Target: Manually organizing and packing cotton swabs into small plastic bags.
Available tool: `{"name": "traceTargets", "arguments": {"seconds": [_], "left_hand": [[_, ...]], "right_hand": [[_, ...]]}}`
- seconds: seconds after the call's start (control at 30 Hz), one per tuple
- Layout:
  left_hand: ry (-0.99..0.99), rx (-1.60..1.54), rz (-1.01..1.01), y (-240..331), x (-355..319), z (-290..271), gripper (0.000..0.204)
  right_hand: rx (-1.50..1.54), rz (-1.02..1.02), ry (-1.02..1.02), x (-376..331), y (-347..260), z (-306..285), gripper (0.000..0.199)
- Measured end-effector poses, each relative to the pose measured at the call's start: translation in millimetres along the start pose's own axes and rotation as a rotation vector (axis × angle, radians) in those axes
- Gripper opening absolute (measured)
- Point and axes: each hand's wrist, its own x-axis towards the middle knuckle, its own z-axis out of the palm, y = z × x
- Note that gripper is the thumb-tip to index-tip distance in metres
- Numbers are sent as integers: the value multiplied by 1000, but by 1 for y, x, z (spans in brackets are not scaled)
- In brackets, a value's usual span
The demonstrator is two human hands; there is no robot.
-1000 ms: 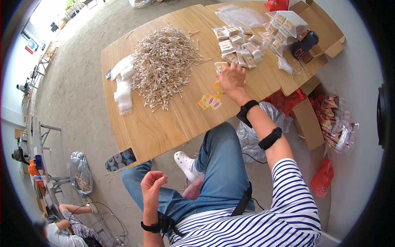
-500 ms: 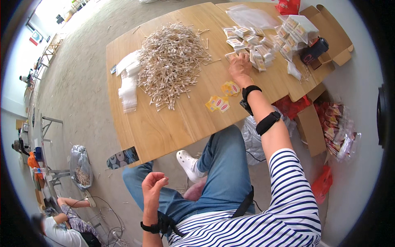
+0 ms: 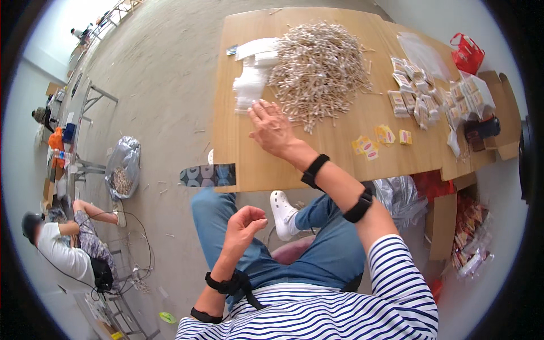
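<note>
My right hand (image 3: 272, 129) reaches across the wooden table with its fingers stretched out. Its fingertips are at the lower edge of the stacked clear plastic bags (image 3: 249, 85); whether they press on them I cannot tell. Right beside the bags lies a big heap of cotton swabs (image 3: 320, 68). Over my lap, apart from the table, my left hand (image 3: 243, 228) is curled with thumb and fingers together. Anything inside it is hidden. Yellow printed cards (image 3: 365, 147) lie fanned near the table's front edge, and more yellow cards (image 3: 385, 135) form a small pile alongside.
Filled swab packets (image 3: 416, 93) lie piled on the right, near a large bag of packets (image 3: 473, 96) and an open cardboard box (image 3: 507, 113). A dark patterned strip (image 3: 208, 175) juts from the table's left corner. Another person (image 3: 68, 249) sits at the lower left.
My right hand has left the packets on the right and crossed to the plastic bags on the left. A small yellow item now shows beside the cards. The view has shifted; my left hand remains curled.
</note>
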Motion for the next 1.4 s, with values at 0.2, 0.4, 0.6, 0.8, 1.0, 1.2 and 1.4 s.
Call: {"name": "traceTargets", "arguments": {"seconds": [0.2,0.4,0.6,0.8,1.0,1.2,1.4], "left_hand": [[90,-35,39,-12,-12,-30,16],[94,-103,71,-14,-4,-39,15],[102,-119,128,-11,-11,-42,16],[68,-139,145,-8,-10,-36,17],[207,-195,120,-20,-9,-54,16],[119,-227,125,-12,-7,-37,19],[248,-397,9,-30,-4,-56,27]], "right_hand": [[-139,22,-190,2,-30,30,72],[-85,-23,-259,-16,-23,18,72],[57,50,-553,0,-31,-9,76],[-68,85,-445,4,-24,4,88],[119,33,-524,-23,-45,-19,91],[-1,129,-364,-21,-31,-8,93],[122,-85,-362,-84,-60,-8,89]]}}
